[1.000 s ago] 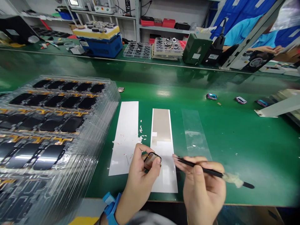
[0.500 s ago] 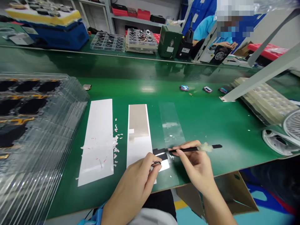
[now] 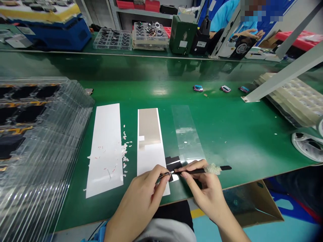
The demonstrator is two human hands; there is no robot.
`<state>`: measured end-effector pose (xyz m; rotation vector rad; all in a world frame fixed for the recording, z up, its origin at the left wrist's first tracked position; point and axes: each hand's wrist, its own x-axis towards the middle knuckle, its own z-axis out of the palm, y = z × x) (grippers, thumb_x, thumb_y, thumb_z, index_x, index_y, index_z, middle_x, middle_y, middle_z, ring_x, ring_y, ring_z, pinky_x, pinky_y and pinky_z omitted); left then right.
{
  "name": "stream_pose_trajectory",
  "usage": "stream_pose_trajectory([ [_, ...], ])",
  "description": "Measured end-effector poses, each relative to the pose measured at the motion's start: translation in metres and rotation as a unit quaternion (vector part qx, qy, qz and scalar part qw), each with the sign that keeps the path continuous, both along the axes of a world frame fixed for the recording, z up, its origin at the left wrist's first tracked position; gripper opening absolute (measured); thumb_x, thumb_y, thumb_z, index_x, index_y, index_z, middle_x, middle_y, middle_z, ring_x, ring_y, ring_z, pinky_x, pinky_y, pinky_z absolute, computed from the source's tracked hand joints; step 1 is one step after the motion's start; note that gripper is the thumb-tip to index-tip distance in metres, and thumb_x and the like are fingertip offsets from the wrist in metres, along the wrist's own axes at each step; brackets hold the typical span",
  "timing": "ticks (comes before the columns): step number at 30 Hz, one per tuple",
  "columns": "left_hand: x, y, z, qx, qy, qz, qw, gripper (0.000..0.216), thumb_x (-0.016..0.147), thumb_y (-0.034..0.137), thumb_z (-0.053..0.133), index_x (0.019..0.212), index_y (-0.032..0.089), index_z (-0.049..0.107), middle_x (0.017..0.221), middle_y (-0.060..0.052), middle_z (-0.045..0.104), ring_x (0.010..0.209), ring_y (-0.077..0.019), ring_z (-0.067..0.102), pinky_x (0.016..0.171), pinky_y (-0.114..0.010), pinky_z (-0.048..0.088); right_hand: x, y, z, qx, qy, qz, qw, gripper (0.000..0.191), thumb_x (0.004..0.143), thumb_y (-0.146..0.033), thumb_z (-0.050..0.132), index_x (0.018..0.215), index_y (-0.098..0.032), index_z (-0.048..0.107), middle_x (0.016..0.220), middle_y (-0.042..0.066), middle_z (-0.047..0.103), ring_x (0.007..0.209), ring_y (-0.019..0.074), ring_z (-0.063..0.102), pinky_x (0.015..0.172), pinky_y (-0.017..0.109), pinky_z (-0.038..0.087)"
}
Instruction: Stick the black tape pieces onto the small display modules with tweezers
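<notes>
My left hand [image 3: 141, 191] pinches a small dark rounded part [image 3: 163, 175] between thumb and fingertips; most of it is hidden. From the other side, my right hand [image 3: 205, 183] grips black tweezers [image 3: 225, 167] wrapped with pale yellowish padding [image 3: 212, 169]. Their tip meets or nearly meets the small part, where a tiny whitish bit shows. Beneath the fingertips lie black sheet pieces [image 3: 173, 162]. Just left of them is a white sheet with a beige-grey film [image 3: 149, 126] on it. A clear plastic strip [image 3: 189, 134] lies beyond my right hand.
Another white sheet [image 3: 104, 148] lies left, with white scraps [image 3: 124, 151] along its edge. Stacked clear trays [image 3: 78, 111] of dark screens fill the left side. Small devices [image 3: 198, 88] sit toward the back. A slanted white post [image 3: 285, 74] and pale trays [image 3: 297, 97] stand right.
My right hand has come down and left, bringing the tweezers' tip to the small part in my left hand. The camera view has shifted slightly.
</notes>
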<state>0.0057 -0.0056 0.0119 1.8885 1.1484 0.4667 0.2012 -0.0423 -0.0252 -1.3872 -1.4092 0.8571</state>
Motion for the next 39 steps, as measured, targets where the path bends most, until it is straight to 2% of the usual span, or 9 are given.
stream_pose_trajectory([
  [13,-0.001,0.000,-0.004,-0.006,-0.005,-0.003,1.000,0.015,0.103,0.028,0.037,0.096,0.025,0.049,0.078,0.003,0.065,0.064,-0.0151,0.062,0.057,-0.023,0.041,-0.003,0.001,-0.001,-0.018,0.067,-0.038,0.997,0.008,0.088,-0.024,0.068,0.093,-0.018,0.067,0.093,0.006,0.067,0.085,0.0207,0.074,0.076,0.033,0.065],
  [18,-0.002,0.001,-0.005,-0.016,0.010,0.009,1.000,0.012,0.099,0.025,0.045,0.095,0.025,0.056,0.072,0.004,0.062,0.058,-0.0141,0.058,0.057,-0.023,0.042,-0.004,0.002,0.005,-0.014,0.131,-0.058,0.990,0.005,0.090,-0.018,0.065,0.094,-0.020,0.062,0.092,0.003,0.065,0.086,0.0197,0.075,0.074,0.032,0.066],
  [20,-0.001,0.002,-0.006,-0.006,-0.002,0.017,1.000,0.012,0.096,0.023,0.051,0.095,0.025,0.063,0.069,0.004,0.061,0.056,-0.0138,0.056,0.055,-0.024,0.042,-0.004,0.002,0.010,0.007,0.161,-0.065,0.985,0.008,0.091,-0.014,0.062,0.094,-0.021,0.060,0.091,0.002,0.064,0.085,0.0195,0.076,0.074,0.033,0.066],
  [23,-0.001,0.004,-0.005,-0.001,-0.060,0.026,0.998,0.016,0.094,0.022,0.056,0.099,0.025,0.071,0.075,0.001,0.067,0.059,-0.0136,0.060,0.056,-0.023,0.045,-0.009,-0.001,0.021,0.073,0.203,-0.071,0.974,0.013,0.093,-0.010,0.057,0.096,-0.023,0.056,0.086,0.002,0.066,0.083,0.0207,0.076,0.071,0.036,0.068],
  [28,-0.002,0.004,-0.004,0.005,-0.134,0.039,0.990,0.030,0.097,0.020,0.051,0.122,0.028,0.067,0.096,-0.003,0.073,0.083,-0.0158,0.068,0.072,-0.023,0.053,-0.038,-0.003,0.037,0.163,0.203,-0.037,0.965,0.022,0.094,-0.005,0.051,0.102,-0.026,0.053,0.090,0.003,0.070,0.086,0.0223,0.076,0.076,0.043,0.068],
  [31,-0.003,0.003,-0.003,0.016,-0.142,0.056,0.988,0.038,0.094,0.013,0.050,0.126,0.027,0.064,0.091,-0.002,0.071,0.076,-0.0139,0.066,0.063,-0.021,0.051,-0.056,0.003,0.040,0.191,0.185,-0.039,0.963,0.023,0.094,-0.004,0.050,0.102,-0.025,0.052,0.091,0.003,0.071,0.089,0.0215,0.076,0.077,0.040,0.068],
  [36,-0.003,0.005,-0.004,0.046,-0.131,0.096,0.986,0.032,0.088,0.007,0.052,0.109,0.023,0.070,0.081,0.000,0.066,0.068,-0.0131,0.060,0.062,-0.021,0.048,-0.074,0.011,0.041,0.220,0.163,-0.089,0.958,0.017,0.093,-0.009,0.053,0.098,-0.025,0.050,0.086,0.001,0.071,0.087,0.0196,0.076,0.076,0.039,0.068],
  [39,-0.003,0.005,-0.007,0.065,-0.122,0.106,0.985,0.036,0.091,0.008,0.049,0.118,0.022,0.067,0.080,0.000,0.062,0.066,-0.0130,0.058,0.059,-0.022,0.046,-0.079,0.013,0.039,0.225,0.147,-0.102,0.958,0.018,0.093,-0.008,0.053,0.098,-0.025,0.050,0.086,0.001,0.071,0.086,0.0197,0.075,0.076,0.040,0.068],
])
